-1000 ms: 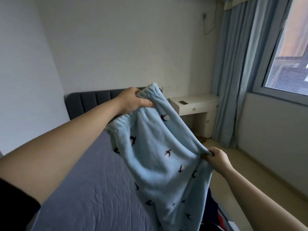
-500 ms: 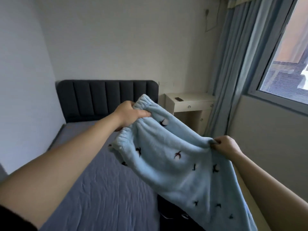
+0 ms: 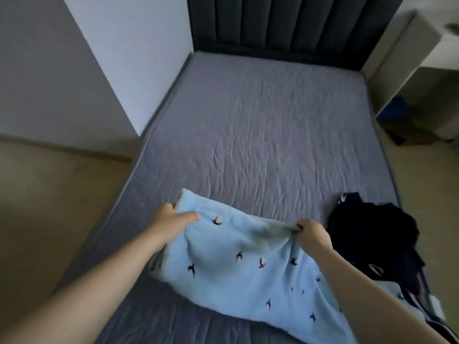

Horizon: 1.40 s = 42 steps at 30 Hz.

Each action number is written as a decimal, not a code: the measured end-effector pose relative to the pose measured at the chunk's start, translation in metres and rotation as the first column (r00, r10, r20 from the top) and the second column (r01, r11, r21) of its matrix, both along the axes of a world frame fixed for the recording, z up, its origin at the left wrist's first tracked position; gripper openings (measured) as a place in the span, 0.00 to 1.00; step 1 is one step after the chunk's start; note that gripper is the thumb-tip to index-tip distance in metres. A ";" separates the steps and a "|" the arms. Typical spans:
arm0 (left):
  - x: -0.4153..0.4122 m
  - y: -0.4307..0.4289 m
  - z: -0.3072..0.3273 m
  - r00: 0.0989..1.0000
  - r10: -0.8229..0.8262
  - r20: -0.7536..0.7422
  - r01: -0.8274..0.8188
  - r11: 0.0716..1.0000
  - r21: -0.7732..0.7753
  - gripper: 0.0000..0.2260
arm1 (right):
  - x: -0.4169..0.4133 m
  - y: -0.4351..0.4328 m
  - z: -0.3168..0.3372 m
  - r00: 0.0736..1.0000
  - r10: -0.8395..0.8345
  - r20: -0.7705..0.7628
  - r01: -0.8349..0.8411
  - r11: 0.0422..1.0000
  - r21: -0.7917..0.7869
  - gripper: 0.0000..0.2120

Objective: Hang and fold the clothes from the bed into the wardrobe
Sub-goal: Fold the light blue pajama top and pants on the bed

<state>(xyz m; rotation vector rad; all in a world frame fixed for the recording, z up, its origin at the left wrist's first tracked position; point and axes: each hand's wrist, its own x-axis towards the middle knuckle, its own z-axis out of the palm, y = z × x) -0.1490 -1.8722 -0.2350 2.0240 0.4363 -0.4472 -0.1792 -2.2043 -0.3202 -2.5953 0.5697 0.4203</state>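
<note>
Light blue fleece trousers (image 3: 238, 276) with small dark bird prints lie across the near part of the grey bed (image 3: 260, 125). My left hand (image 3: 171, 222) grips their left top corner at the waistband, thumb on top of the cloth. My right hand (image 3: 311, 232) pinches a bunched fold at the right top edge. The legs trail toward me at the lower right, partly under my right forearm. A pile of dark navy clothes (image 3: 375, 234) sits on the bed just right of my right hand.
A dark padded headboard (image 3: 285, 23) stands at the far end of the bed. A pale bedside table (image 3: 422, 68) is at the upper right. A white wall runs along the left of the bed, with beige floor (image 3: 49, 207) on both sides.
The trousers were held up in the air before; both hands have brought them down onto the mattress. My view has tilted from the wall and window down to the bed.
</note>
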 end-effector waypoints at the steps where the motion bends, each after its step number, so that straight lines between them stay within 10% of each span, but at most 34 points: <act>1: 0.004 0.019 -0.027 0.999 0.035 -0.035 -0.035 0.999 0.009 0.11 | 0.010 0.019 -0.030 1.000 0.015 -0.020 -0.015 1.000 -0.001 0.07; 19: 0.060 0.204 -0.284 0.965 0.260 -0.027 -0.259 0.966 0.012 0.15 | 0.156 0.218 -0.241 0.989 0.142 0.040 -0.142 0.990 -0.001 0.14; 25: 0.075 0.236 -0.360 0.955 0.250 -0.157 -0.252 0.968 0.011 0.32 | 0.162 0.258 -0.300 0.943 0.261 -0.205 -0.258 0.965 0.041 0.33; 42: 0.001 0.218 -0.439 0.906 -0.421 0.044 0.378 0.850 0.368 0.24 | 0.030 0.298 -0.379 0.876 0.387 -0.286 -0.372 0.922 0.110 0.28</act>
